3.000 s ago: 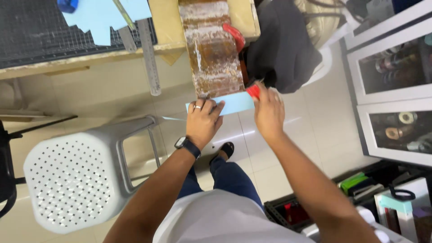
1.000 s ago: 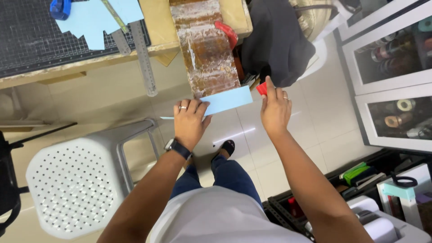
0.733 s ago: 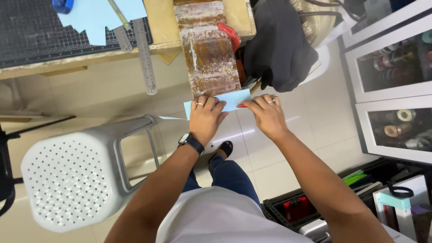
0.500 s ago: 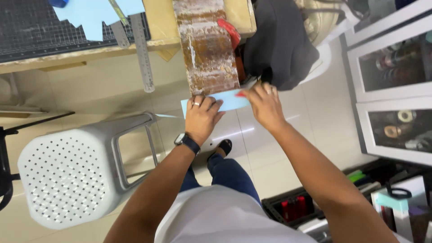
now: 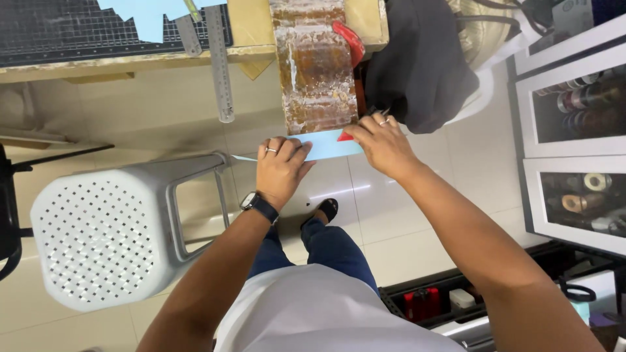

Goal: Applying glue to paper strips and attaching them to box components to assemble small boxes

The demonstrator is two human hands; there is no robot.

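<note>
No screens or signs; small white box (image 5: 462, 298) in black bin (image 5: 417, 290) lower right, beside red items (image 5: 422, 304).

Bright, even indoor light; a pale glare streak on the glossy cream floor tiles (image 5: 339, 192); soft shadows, slight blur throughout.
</note>
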